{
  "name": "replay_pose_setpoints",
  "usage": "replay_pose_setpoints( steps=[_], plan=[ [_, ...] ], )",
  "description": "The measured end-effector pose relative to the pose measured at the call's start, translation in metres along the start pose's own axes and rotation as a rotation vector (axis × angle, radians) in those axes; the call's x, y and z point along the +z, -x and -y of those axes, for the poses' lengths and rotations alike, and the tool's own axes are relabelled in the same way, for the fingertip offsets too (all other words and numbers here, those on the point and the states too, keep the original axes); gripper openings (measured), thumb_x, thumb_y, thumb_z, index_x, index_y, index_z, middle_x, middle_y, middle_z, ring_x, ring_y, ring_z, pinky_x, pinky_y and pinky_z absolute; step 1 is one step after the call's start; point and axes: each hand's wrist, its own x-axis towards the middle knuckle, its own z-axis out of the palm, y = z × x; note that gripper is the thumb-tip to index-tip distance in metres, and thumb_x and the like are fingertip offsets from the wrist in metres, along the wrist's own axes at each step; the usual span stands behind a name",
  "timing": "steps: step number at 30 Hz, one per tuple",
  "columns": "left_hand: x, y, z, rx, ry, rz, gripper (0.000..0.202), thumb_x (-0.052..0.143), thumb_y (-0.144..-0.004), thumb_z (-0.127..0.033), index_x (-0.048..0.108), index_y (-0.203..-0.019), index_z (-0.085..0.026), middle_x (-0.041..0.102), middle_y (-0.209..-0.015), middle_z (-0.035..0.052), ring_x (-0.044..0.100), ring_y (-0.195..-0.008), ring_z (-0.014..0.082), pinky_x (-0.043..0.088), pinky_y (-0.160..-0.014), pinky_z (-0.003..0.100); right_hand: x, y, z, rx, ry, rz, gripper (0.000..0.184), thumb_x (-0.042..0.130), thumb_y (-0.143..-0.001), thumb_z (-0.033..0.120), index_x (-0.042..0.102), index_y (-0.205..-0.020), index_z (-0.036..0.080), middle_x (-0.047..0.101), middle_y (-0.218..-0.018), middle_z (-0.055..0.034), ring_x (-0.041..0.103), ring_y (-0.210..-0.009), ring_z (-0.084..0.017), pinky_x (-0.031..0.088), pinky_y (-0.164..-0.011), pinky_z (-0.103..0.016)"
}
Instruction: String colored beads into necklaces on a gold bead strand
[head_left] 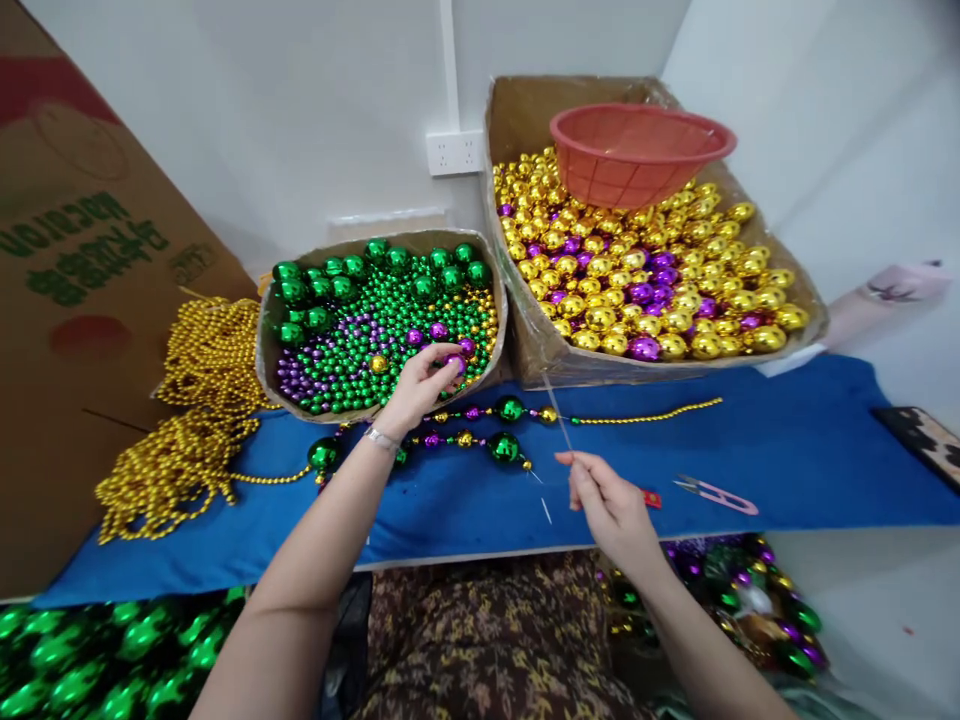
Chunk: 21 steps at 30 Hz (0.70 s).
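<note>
My left hand (421,388) reaches over the cardboard box of small beads, its fingers closed on a shiny purple bead (456,365). Over the blue cloth (480,510), my right hand (604,500) pinches a thin, pale needle-like rod (557,412) pointing up and away. Between the hands lies a bead garland (465,439) of green, purple and gold balls in two rows, partly hidden by my left forearm. A gold bead string (652,412) runs out from its far row to the right. A short white sliver (546,511) rests near my right hand.
The small-bead box (268,370) stands beside a larger box (536,345) of gold and purple balls holding a red basket (637,160). Gold bead strings (172,440) are heaped left. Pink thread snips (720,496) and a phone-like object (919,440) lie right. Green balls (112,650) sit below.
</note>
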Motion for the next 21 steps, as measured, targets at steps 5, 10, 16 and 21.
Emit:
replay_pose_setpoints(
  steps=[5, 10, 16, 21],
  plan=[
    [0.017, 0.039, -0.015, -0.315, 0.759, 0.047, 0.037, 0.055, -0.084, -0.044, 0.062, -0.108, -0.017, 0.067, -0.102, 0.0093, 0.065, -0.07, 0.0102, 0.049, -0.053, 0.016, 0.016, 0.001, 0.0, -0.188, 0.149, 0.036, 0.024, 0.043, -0.093, 0.031, 0.063, -0.102, 0.022, 0.071, -0.088, -0.0053, 0.068, -0.075, -0.018, 0.054, -0.069, -0.028],
    [0.027, 0.054, -0.012, -0.439, 0.893, -0.002, 0.033, 0.058, -0.084, -0.041, 0.065, -0.1, -0.014, 0.07, -0.096, 0.01, 0.058, -0.055, 0.0049, 0.046, -0.046, 0.012, 0.025, 0.001, -0.002, -0.29, 0.208, 0.035, 0.022, 0.043, -0.093, 0.025, 0.063, -0.103, 0.021, 0.072, -0.095, -0.0057, 0.069, -0.084, -0.019, 0.055, -0.077, -0.03],
    [0.03, 0.057, -0.012, -0.473, 1.006, -0.015, 0.034, 0.051, -0.089, -0.041, 0.062, -0.101, -0.012, 0.071, -0.089, 0.011, 0.062, -0.059, 0.0079, 0.049, -0.049, 0.014, 0.028, 0.004, -0.004, -0.328, 0.259, 0.026, 0.022, 0.043, -0.093, 0.024, 0.062, -0.104, 0.021, 0.072, -0.095, -0.0055, 0.069, -0.085, -0.018, 0.056, -0.075, -0.028],
    [0.032, 0.059, -0.015, -0.462, 0.999, -0.01, 0.032, 0.049, -0.09, -0.037, 0.062, -0.102, -0.009, 0.071, -0.089, 0.0128, 0.063, -0.059, 0.0093, 0.048, -0.048, 0.015, 0.03, 0.003, -0.004, -0.36, 0.274, 0.009, 0.022, 0.043, -0.093, 0.022, 0.062, -0.104, 0.019, 0.072, -0.094, -0.0054, 0.069, -0.083, -0.016, 0.056, -0.073, -0.025]
  ],
)
